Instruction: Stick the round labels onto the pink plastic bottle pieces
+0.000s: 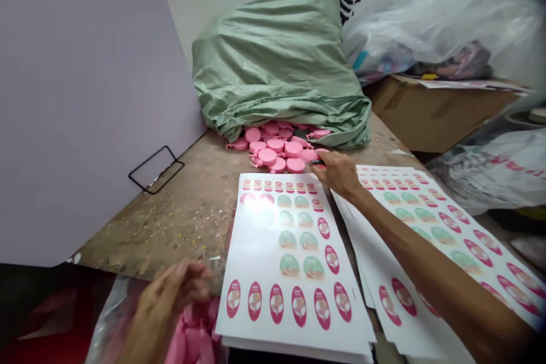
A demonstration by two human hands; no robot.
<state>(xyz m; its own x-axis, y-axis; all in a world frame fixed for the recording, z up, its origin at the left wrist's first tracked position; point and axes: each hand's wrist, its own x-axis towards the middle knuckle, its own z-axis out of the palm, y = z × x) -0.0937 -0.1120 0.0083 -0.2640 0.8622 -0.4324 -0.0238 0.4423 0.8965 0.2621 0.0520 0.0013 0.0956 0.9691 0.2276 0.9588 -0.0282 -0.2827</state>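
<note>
Pink plastic caps (277,151): heap just beyond the sticker sheet (260,250). Right hand (336,173): nearer, curled against the heap's edge, hold unclear. Left hand (170,290): farther, half-open, seemingly empty, beside the sheet's near-left corner.

Left hand (170,294) looks somewhat blurred.

Bare skin is shown right down the long, lean right forearm (430,261), which narrows into a slim right hand (336,173), while the left hand (170,296) is caught too blurred for detail.
</note>
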